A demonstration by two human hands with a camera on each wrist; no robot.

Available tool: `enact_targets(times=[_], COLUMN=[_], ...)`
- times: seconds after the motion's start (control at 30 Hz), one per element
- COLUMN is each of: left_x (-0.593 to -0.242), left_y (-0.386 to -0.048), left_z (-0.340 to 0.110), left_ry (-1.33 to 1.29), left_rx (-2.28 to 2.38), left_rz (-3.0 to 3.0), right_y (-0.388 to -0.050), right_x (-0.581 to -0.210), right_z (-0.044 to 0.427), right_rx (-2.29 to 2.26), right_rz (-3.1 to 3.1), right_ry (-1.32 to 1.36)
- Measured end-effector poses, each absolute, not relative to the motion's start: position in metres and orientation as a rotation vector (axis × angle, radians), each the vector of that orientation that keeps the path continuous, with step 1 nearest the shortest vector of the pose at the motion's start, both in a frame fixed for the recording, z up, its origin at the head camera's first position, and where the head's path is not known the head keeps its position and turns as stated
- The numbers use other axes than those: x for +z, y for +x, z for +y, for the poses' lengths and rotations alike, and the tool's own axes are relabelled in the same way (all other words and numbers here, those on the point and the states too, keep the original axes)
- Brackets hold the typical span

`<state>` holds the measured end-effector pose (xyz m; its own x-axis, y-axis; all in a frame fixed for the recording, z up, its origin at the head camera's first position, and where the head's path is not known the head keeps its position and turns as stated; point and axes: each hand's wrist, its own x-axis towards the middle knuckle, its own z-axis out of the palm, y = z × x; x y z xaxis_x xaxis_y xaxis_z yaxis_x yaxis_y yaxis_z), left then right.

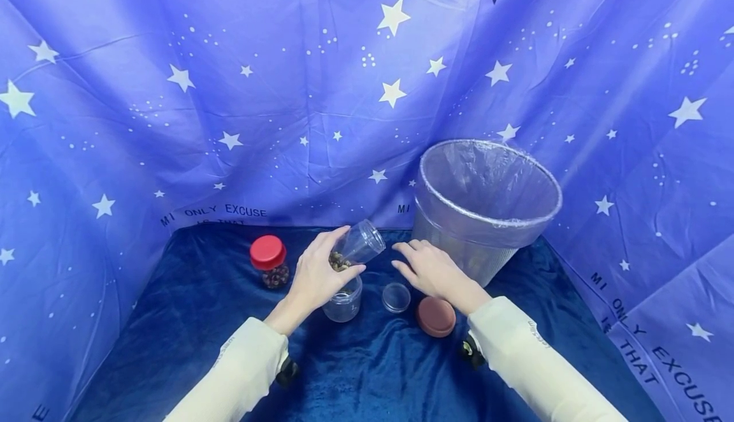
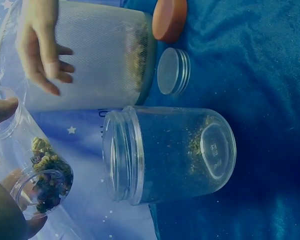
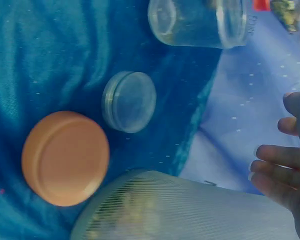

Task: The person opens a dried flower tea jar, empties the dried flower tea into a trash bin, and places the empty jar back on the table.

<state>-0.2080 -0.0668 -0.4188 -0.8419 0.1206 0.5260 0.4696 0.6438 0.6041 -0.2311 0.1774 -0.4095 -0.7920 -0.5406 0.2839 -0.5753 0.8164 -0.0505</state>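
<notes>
My left hand (image 1: 316,270) grips a clear jar (image 1: 364,241), tilted with its mouth toward the right. Dried flowers (image 2: 49,172) lie at the lower end of this jar. Just beneath it, a second clear jar (image 1: 344,308) stands on the cloth; in the left wrist view a little crumbled residue shows at its base. To the right, my right hand (image 1: 429,266) hovers by the tilted jar's mouth, fingers loosely bent and holding nothing. Below that hand lie a clear round lid (image 3: 133,102) and a brownish-red lid (image 3: 66,158).
A mesh waste bin (image 1: 487,218) lined with a clear bag stands at the back right. At the left is a red-topped jar (image 1: 267,254) with dark contents. Dark blue cloth (image 1: 367,371) covers the table, and a starry curtain (image 1: 321,90) hangs behind.
</notes>
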Motion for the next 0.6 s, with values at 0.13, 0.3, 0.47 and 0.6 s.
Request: enact_targets(times=[0.13,0.3,0.47,0.6], left_x=[-0.417,-0.414,-0.412,-0.410], left_y=[-0.208,-0.209,-0.210,-0.210], left_z=[-0.068,-0.068,-0.068,-0.069], left_ry=[-0.449,-0.443,-0.434,-0.434], left_rx=[-1.076,-1.076,-1.096,-1.121], left_rz=[-2.422,-2.407,-2.428,-2.428], right_y=[-0.229,-0.231,-0.232,-0.232], right_x=[-0.394,-0.378,-0.363,-0.350], right_z=[0.178,0.180,0.181,0.179], right_rx=[0.245,0.327,0.377,0.462], right_rz=[-2.736,-2.767,-2.748,-2.719], right_ry=[0.861,0.851,0.854,0.838])
